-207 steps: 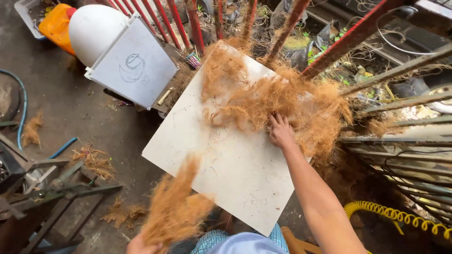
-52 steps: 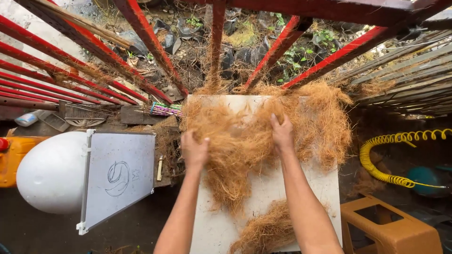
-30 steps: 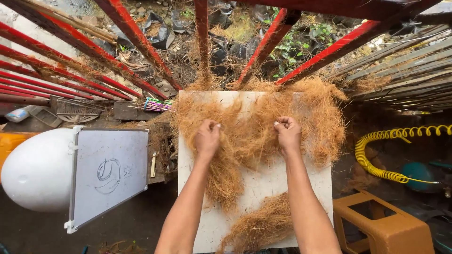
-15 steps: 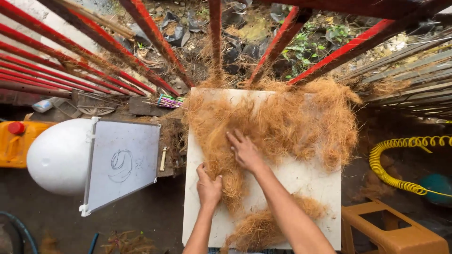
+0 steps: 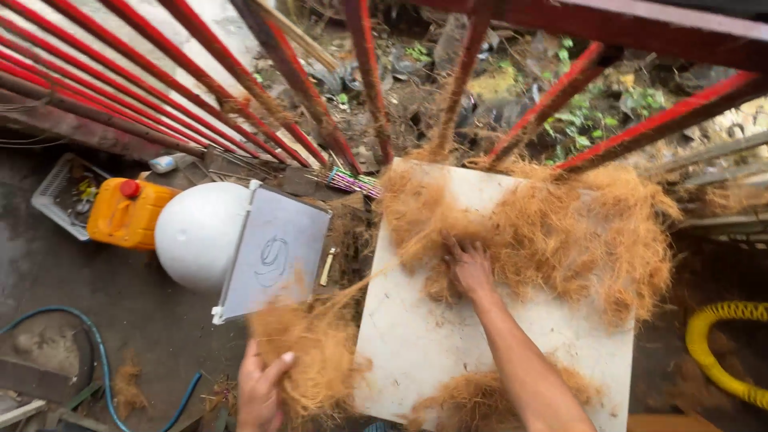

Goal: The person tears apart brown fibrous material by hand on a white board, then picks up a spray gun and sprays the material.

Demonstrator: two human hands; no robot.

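Note:
A white board (image 5: 436, 344) leans against red metal bars (image 5: 360, 72). A big heap of brown coir fibre (image 5: 560, 232) covers its upper part, and a smaller tuft (image 5: 464, 396) lies near its lower edge. My right hand (image 5: 470, 268) presses flat on the heap's left side. My left hand (image 5: 260, 392) is low, off the board's left edge, gripping a clump of fibre (image 5: 308, 352). Thin strands stretch from that clump up to the heap.
A white dome-shaped object (image 5: 196, 232) with a grey panel (image 5: 272, 252) sits to the left, beside an orange jerrycan (image 5: 128, 212) and a small crate (image 5: 60, 188). A blue hose (image 5: 88, 340) curves across the floor. A yellow coiled hose (image 5: 716, 352) lies at the right.
My left hand has pulled a clump of fibre off the heap, down and left past the board's edge. My right hand stays on the heap.

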